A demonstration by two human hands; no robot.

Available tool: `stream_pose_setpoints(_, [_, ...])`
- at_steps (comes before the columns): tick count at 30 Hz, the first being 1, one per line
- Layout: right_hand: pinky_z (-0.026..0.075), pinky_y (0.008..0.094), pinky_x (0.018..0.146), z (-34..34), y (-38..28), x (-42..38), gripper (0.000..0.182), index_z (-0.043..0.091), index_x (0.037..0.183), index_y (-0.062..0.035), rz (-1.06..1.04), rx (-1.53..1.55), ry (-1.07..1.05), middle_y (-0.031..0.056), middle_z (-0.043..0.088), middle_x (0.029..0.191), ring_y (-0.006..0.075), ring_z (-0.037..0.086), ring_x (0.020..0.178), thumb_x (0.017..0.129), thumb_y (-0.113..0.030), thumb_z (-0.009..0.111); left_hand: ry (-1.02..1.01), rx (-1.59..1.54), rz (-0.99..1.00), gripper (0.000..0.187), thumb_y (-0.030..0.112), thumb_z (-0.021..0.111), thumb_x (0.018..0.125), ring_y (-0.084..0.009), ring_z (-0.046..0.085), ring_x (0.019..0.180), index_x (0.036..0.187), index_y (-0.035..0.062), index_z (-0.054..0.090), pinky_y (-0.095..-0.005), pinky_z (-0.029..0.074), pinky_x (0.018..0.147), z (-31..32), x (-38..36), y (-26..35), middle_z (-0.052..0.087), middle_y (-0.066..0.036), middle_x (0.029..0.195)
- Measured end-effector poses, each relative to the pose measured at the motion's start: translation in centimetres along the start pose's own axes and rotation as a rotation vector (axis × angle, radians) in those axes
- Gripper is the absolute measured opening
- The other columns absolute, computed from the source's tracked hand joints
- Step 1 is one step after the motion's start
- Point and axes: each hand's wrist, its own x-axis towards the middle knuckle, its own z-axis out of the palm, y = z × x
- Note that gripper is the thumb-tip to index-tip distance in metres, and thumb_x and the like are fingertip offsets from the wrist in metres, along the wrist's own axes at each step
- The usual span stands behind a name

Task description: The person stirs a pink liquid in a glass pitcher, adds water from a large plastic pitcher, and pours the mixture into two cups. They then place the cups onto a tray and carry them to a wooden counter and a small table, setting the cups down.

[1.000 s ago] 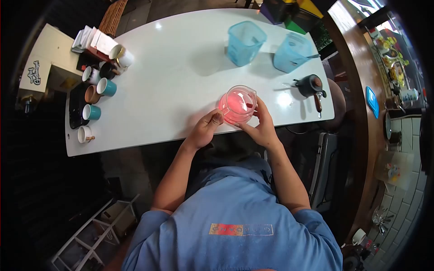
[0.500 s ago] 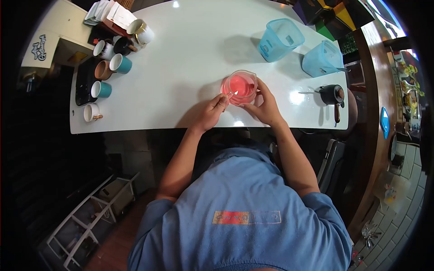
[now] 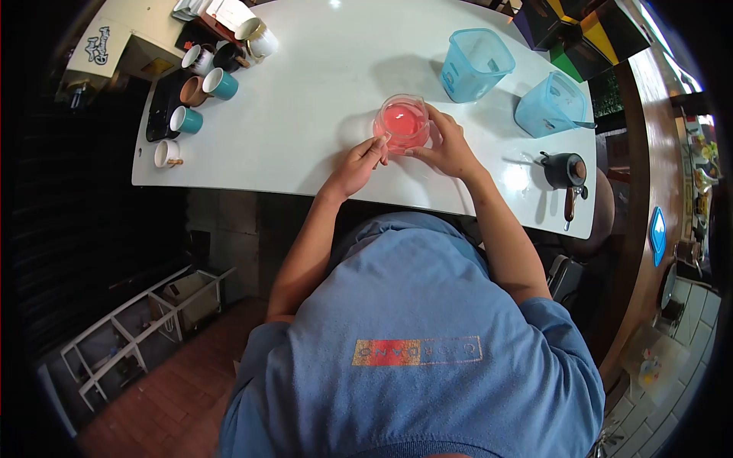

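Seen from the head camera, a person in a blue T-shirt leans over a white bench [image 3: 305, 114] that fills the upper half of the frame. A clear glass beaker [image 3: 402, 122] of pink liquid stands on the bench just above centre, between both hands. The left hand [image 3: 357, 166], at centre left of the beaker, touches its lower left rim with thumb and forefinger pinched together; whether anything small is held between them cannot be told. The right hand [image 3: 449, 146], just right of the beaker, curls round its right side, fingers wrapped against the glass wall.

Toward the upper right of the frame stand two translucent blue plastic containers, both open at the top: the nearer blue container [image 3: 476, 64] sits above and to the right of the beaker, and the second blue container [image 3: 553, 104] farther right has a thin utensil handle sticking out at its right edge. Below the second one, near the right end of the bench, stands a small black pot with a wooden handle [image 3: 566, 174].

At the upper left of the frame a cluster of ceramic cups [image 3: 200, 85], teal, brown and white, sits on and beside a black tray [image 3: 157, 114]. Well apart from the hands, the cups lie near the bench's left end.
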Motion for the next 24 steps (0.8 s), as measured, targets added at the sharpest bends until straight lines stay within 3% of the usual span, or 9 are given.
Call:
stream_pose_setpoints(2, [0.026,0.0487,0.104,-0.2,0.5,0.2,0.089,0.038,0.142,-0.0113,0.020,-0.023,-0.057,0.0150,0.054,0.130,0.0345,0.044,0.123,0.069,-0.037,0.082,0.022,0.021,-0.023,0.040,0.037,0.034,0.104,-0.0083,0.040,0.073,0.082,0.0087,0.052,-0.0225,0.037,0.070,0.3,-0.1,0.2,0.050,0.002,0.079])
stream_pose_setpoints(7, [0.026,0.0490,0.104,-1.2,1.7,1.7,0.090,0.037,0.142,-0.0145,-0.041,0.007,-0.167,0.0122,0.054,0.130,0.0346,0.044,0.124,0.068,-0.038,0.082,0.071,0.066,-0.038,0.043,0.038,0.035,0.104,-0.0082,0.042,0.072,0.082,0.0074,0.056,-0.0229,0.038,0.070,1.2,-0.5,0.4,0.055,0.001,0.080])
stream_pose_setpoints(12, [0.026,0.0491,0.105,-1.8,2.5,3.1,0.089,0.037,0.142,-0.0174,-0.114,0.029,-0.217,0.0112,0.054,0.132,0.0340,0.042,0.127,0.067,-0.038,0.082,0.253,0.091,-0.051,0.046,0.042,0.039,0.102,-0.0067,0.046,0.073,0.096,0.0060,0.066,-0.0228,0.039,0.066,2.0,-1.4,1.0,0.060,0.001,0.084])
stream_pose_setpoints(14, [0.043,0.0420,0.100,-2.3,2.0,3.5,0.083,0.043,0.138,-0.0078,-0.182,-0.020,-0.208,0.0157,0.053,0.131,0.0338,0.051,0.119,0.067,-0.020,0.084,0.326,0.138,-0.069,0.046,0.043,0.040,0.102,-0.0066,0.046,0.072,0.098,0.0056,0.066,-0.0225,0.039,0.066,1.2,-2.3,0.7,0.061,0.001,0.086])
stream_pose_setpoints(18, [0.043,0.0403,0.099,-2.9,1.9,3.8,0.080,0.043,0.138,-0.0079,-0.155,0.073,-0.235,0.0136,0.054,0.131,0.0313,0.053,0.115,0.069,-0.018,0.083,0.519,0.126,-0.042,0.048,0.043,0.038,0.102,-0.0059,0.047,0.069,0.096,0.0043,0.065,-0.0218,0.038,0.063,0.1,-3.8,0.6,0.063,-0.001,0.088])
stream_pose_setpoints(21, [0.048,0.0358,0.090,-3.7,1.5,3.5,0.069,0.047,0.135,-0.0088,-0.148,0.141,-0.195,0.0134,0.055,0.129,0.0263,0.058,0.104,0.074,-0.013,0.078,0.606,0.077,-0.063,0.048,0.042,0.037,0.102,-0.0057,0.047,0.069,0.093,0.0037,0.064,-0.0213,0.037,0.062,-0.3,-5.0,1.3,0.063,-0.002,0.087])
stream_pose_setpoints(24, [0.049,0.0341,0.084,-4.1,1.8,3.1,0.057,0.053,0.130,-0.0069,-0.083,0.074,-0.047,0.0136,0.059,0.123,0.0233,0.060,0.091,0.077,-0.011,0.075,0.652,0.041,-0.100,0.047,0.041,0.040,0.101,-0.0088,0.044,0.070,0.091,0.0019,0.064,-0.0244,0.041,0.067,-0.5,-6.1,1.9,0.062,-0.001,0.085])
